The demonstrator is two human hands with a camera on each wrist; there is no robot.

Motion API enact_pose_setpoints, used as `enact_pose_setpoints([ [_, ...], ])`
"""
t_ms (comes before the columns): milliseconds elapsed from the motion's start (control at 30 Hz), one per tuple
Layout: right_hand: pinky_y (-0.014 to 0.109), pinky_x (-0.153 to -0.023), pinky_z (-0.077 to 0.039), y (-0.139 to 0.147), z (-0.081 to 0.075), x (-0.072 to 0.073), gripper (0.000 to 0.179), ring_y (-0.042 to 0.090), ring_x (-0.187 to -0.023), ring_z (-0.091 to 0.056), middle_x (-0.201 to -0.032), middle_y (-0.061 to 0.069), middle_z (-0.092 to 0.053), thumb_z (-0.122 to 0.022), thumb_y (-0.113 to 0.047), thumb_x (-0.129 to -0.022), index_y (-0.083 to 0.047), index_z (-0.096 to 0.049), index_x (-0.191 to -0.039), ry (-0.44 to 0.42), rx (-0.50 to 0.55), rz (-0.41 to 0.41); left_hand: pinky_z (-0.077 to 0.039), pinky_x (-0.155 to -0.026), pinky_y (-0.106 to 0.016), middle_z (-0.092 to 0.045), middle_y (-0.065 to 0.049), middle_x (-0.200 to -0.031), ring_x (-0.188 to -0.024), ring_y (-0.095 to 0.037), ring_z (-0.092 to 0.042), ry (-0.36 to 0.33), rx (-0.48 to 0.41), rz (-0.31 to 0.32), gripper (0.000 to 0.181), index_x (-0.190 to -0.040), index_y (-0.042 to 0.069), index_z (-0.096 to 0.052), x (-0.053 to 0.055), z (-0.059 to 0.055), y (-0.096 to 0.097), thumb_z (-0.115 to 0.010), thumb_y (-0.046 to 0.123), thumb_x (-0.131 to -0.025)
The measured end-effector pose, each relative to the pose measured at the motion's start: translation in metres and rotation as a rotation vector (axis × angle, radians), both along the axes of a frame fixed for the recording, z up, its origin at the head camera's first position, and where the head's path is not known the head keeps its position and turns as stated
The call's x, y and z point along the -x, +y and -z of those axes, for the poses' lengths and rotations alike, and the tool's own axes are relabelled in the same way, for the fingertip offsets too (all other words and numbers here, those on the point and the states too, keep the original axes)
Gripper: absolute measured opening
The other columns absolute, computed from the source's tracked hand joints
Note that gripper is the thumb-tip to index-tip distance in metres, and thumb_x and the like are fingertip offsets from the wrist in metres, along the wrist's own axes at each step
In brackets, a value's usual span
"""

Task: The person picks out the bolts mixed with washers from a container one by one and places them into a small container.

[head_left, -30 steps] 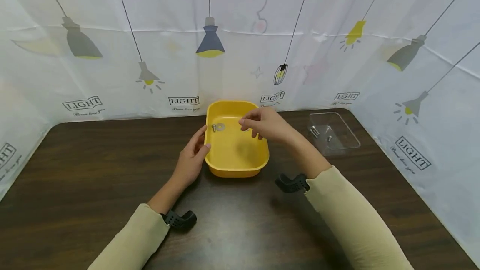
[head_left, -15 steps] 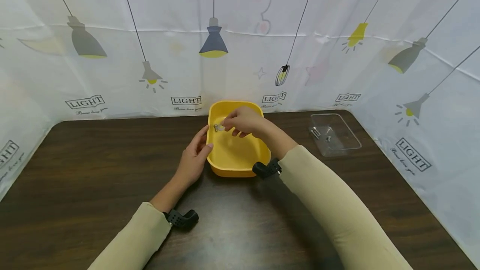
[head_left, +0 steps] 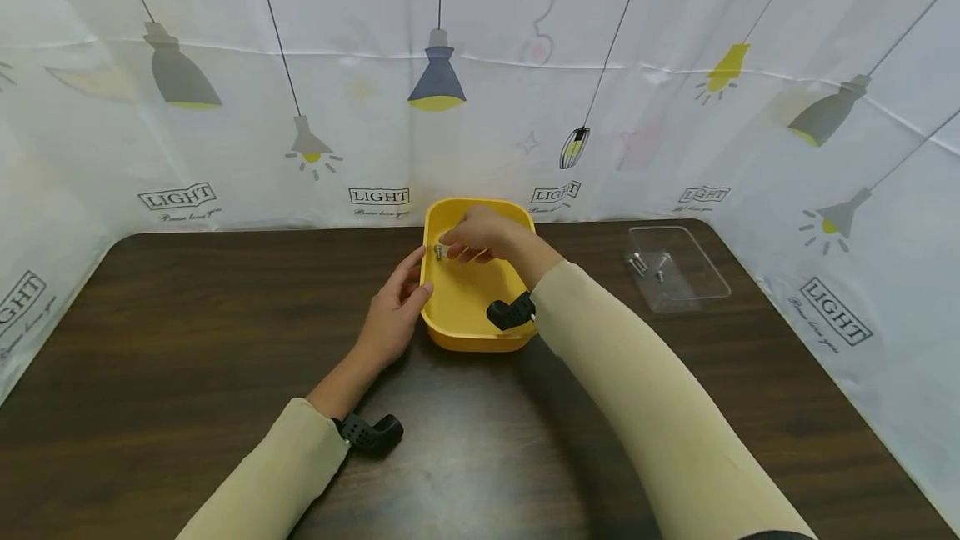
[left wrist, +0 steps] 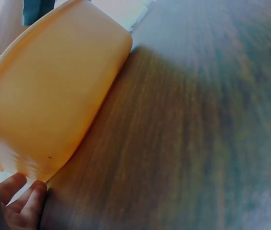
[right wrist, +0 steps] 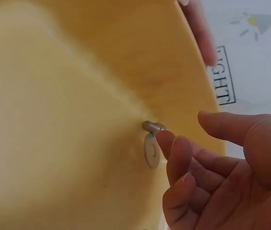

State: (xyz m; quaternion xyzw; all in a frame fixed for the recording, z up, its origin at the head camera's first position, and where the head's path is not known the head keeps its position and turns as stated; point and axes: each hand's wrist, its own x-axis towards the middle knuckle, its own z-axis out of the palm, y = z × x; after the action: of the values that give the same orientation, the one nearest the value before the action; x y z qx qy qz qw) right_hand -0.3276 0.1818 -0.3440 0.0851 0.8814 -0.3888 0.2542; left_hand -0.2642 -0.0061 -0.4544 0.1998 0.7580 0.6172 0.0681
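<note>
A yellow plastic tray point(head_left: 468, 315) stands on the table near the back wall. My left hand point(head_left: 392, 315) rests against its left side, fingers along the outer wall and thumb at the rim. Inside the tray, my right hand point(head_left: 483, 233) reaches into the far left part. In the right wrist view a small metal bolt point(right wrist: 152, 127) and a flat round washer point(right wrist: 150, 151) lie side by side near the tray wall. The right index fingertip point(right wrist: 164, 140) is right at the bolt, and the thumb point(right wrist: 212, 125) stands apart from it.
To the right, a clear plastic box point(head_left: 678, 300) holds several small metal bolts point(head_left: 637, 264). The dark wooden table point(head_left: 187, 373) ends at a white sheet point(head_left: 487, 157) printed with lamps. Black wrist bands point(head_left: 367, 433) sit on both forearms.
My right hand has moved left across the tray and down to the bolt and washer. The left hand has kept its place on the tray's side; the head view has shifted slightly.
</note>
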Motion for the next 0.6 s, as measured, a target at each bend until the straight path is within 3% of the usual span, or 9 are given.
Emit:
enact_pose_setpoints([
  [600, 0.024, -0.061, -0.044, -0.006, 0.014, 0.013, 0.031, 0.017, -0.069, -0.055, -0.088, 0.009, -0.07, -0.067, -0.027, -0.097, 0.001, -0.074, -0.11, -0.002, 0.026, 0.037, -0.052, -0.102, -0.05, -0.055, -0.012, -0.148, -0.124, -0.027, -0.061, 0.005, -0.004, -0.011, 0.056, -0.158, 0.028, -0.034, 0.001, 0.001, 0.002, -0.051, 0.029, -0.105],
])
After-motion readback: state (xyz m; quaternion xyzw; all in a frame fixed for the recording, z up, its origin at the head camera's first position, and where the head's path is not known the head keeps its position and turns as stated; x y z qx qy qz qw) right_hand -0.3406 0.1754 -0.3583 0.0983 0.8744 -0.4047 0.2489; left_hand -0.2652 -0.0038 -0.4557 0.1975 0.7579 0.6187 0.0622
